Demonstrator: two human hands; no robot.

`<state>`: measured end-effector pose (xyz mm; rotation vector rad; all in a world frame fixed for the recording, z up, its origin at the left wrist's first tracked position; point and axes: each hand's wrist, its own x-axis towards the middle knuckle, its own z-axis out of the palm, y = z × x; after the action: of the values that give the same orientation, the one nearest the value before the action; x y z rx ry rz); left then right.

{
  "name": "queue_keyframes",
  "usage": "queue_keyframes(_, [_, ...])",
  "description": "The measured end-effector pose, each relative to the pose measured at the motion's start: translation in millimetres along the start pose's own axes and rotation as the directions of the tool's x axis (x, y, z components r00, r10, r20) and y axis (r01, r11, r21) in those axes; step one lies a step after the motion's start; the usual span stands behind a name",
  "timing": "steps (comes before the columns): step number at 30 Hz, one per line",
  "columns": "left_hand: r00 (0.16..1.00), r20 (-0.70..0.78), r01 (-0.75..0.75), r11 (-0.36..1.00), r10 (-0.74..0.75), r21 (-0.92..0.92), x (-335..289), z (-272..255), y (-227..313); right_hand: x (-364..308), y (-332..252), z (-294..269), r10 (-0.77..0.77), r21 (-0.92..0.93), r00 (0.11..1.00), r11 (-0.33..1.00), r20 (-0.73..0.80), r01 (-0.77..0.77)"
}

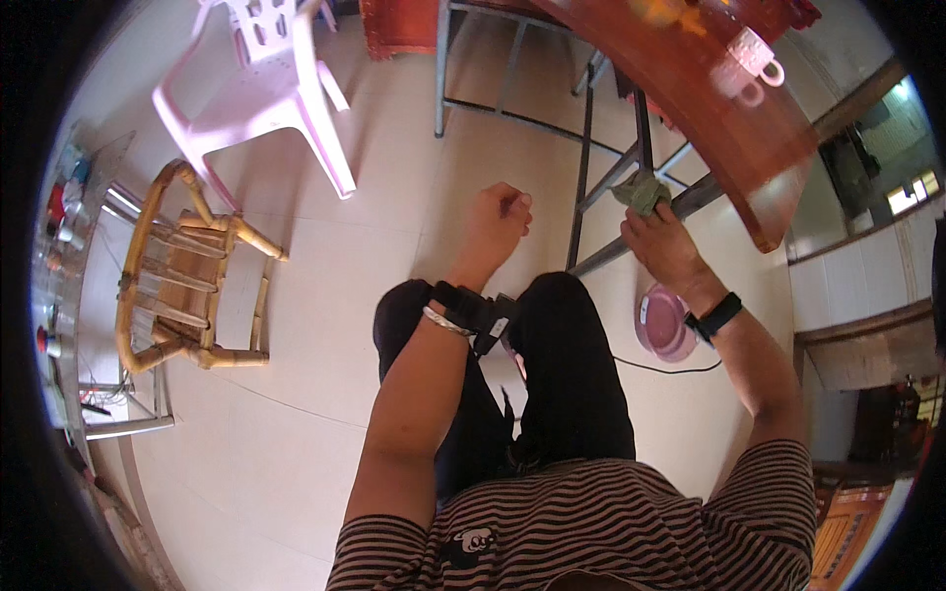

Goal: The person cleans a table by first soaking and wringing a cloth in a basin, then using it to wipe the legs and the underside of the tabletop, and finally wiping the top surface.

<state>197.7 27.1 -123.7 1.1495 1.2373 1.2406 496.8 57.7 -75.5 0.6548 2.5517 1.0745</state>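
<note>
My right hand (662, 244) grips a folded green cloth (641, 191) and presses it against the dark metal frame under the red-brown wooden table (709, 108). One of the frame's bars (603, 258) slopes down to the left below that hand. Over the floor, in front of my knees, my left hand (501, 222) is curled into a loose fist with nothing visible in it. It touches neither the table nor the cloth.
A pink mug (752, 54) stands on the glossy tabletop. Below my right wrist lies a round pink basin (665, 322), near a thin black cord (675, 370). Off to the left are a pink plastic armchair (258, 96) and a small bamboo chair (187, 291).
</note>
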Motion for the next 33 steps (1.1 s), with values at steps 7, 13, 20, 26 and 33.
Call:
queue_keyframes(7, [0.998,-0.048,0.026,0.999,-0.028,-0.046,-9.1,-9.1,10.8,-56.7,17.2,22.0,0.078,0.011,0.986,0.997,0.146,-0.081])
queue_keyframes(13, [1.0,0.011,0.01,1.0,-0.01,-0.015,-8.7,-16.3,12.0,-103.8,28.4,34.0,0.276,0.168,0.936,0.934,0.217,-0.315])
queue_keyframes(20, [0.999,0.003,-0.046,0.999,0.046,-0.011,-12.5,-23.1,11.1,-130.1,42.3,75.5,0.421,0.057,0.863,0.89,0.278,-0.453])
queue_keyframes(26, [0.998,0.063,-0.035,0.99,0.026,0.136,-20.5,-14.1,14.8,-130.9,54.2,141.5,0.734,-0.294,0.547,0.67,0.402,-0.682])
queue_keyframes(33, [0.959,0.269,0.092,0.996,-0.087,-0.006,-25.8,-61.4,81.4,-108.2,70.7,166.6,0.865,-0.155,0.383,0.448,0.324,-0.88])
